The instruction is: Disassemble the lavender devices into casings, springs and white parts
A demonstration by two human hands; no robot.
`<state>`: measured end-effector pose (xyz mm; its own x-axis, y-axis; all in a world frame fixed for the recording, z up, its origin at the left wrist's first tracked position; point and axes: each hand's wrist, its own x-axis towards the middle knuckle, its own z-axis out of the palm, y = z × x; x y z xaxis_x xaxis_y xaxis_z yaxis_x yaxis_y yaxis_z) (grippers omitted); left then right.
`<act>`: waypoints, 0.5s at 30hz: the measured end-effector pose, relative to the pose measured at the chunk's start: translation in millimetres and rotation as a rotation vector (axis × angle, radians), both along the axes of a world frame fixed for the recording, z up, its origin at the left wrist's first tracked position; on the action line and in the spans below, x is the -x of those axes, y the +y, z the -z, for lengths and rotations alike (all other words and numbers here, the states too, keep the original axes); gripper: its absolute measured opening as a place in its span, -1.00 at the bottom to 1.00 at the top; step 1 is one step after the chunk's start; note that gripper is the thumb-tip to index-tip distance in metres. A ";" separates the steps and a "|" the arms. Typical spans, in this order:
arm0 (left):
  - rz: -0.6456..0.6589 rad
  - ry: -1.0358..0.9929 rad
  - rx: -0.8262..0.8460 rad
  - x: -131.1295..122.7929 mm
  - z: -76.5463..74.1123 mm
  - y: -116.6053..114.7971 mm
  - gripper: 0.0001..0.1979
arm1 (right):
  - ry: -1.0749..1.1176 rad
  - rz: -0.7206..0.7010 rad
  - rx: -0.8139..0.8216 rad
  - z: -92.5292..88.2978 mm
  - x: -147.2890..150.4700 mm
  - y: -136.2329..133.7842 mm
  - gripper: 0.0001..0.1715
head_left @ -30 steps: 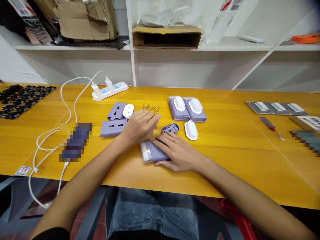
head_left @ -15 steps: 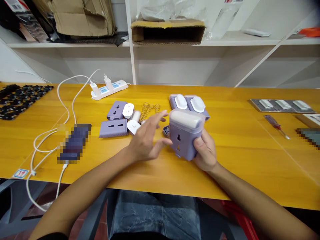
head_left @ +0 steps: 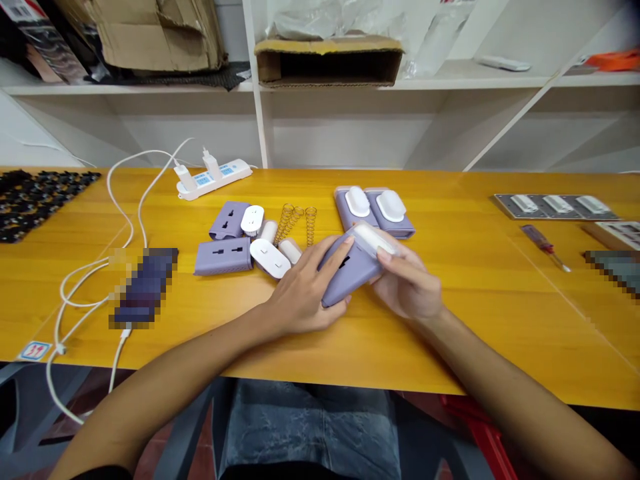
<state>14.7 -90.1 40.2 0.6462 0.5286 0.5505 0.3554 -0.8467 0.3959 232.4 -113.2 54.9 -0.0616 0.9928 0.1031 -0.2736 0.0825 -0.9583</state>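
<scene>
My L hand (head_left: 300, 293) and R hand (head_left: 407, 283) held a lilac plastic socket housing (head_left: 347, 270) tilted btwn them, above the yellow wooden table (head_left: 500, 327), w/ its white end cap (head_left: 371, 239) pointing up and right. L fingers (head_left: 320, 270) lay spread wide along the flat lilac face, apparently bracing it from below and behind. R fingers (head_left: 395, 267) curled close round the capped end, holding it narrow in a pinch. I couldn't tell if the housing's low corner touched the tbl.

The angle probably kept the cap and the socket face both in my view. Room was tight on the far side: two assembled lilac units (head_left: 374, 210) sat near the housing's upper edge, and a white oval cover (head_left: 270, 258) lay just beside my L hand. Next to it were white cylinders (head_left: 290, 251), three coil springs (head_left: 296, 223), a second oval cover (head_left: 252, 220), and two lilac housings (head_left: 223, 257) lying approx side by side, apparently set out within easy reach. Open tbl ran toward me to the near edge, and more to the R.

Farther off stood a power strip (head_left: 213, 179) w/ white cable (head_left: 120, 200), and a pixelated, blurred object (head_left: 145, 287) I can't name. At R lay a red-handled screwdriver (head_left: 544, 239) near a metal tray of white parts (head_left: 555, 205).
</scene>
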 end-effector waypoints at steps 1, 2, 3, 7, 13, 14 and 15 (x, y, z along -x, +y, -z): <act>-0.007 0.020 -0.004 0.4 1.3 0.6 0.00 | -0.030 0.010 0.013 -0.8 -4.3 2.6 -0.38; -0.012 0.042 -0.007 0.7 2.7 1.2 0.01 | -0.081 0.021 0.027 -1.4 -8.5 5.3 -0.45; -0.015 0.065 -0.007 1.0 4.3 1.8 0.02 | -0.136 0.035 0.030 -1.7 -12.4 7.7 -0.49; -0.024 0.127 -0.015 0.9 9.5 2.9 0.03 | -0.323 0.003 0.021 -2.0 -21.1 12.4 -0.49; -0.137 0.157 0.018 -2.8 12.3 -2.6 0.09 | -0.480 -0.126 0.053 -1.4 -14.9 6.8 -0.48; -0.145 0.168 0.031 -3.1 11.9 -3.5 0.10 | -0.491 -0.142 0.046 -1.3 -13.9 6.2 -0.49; -0.150 0.179 0.045 -3.1 11.5 -4.1 0.08 | -0.494 -0.157 0.036 -1.3 -13.5 6.0 -0.49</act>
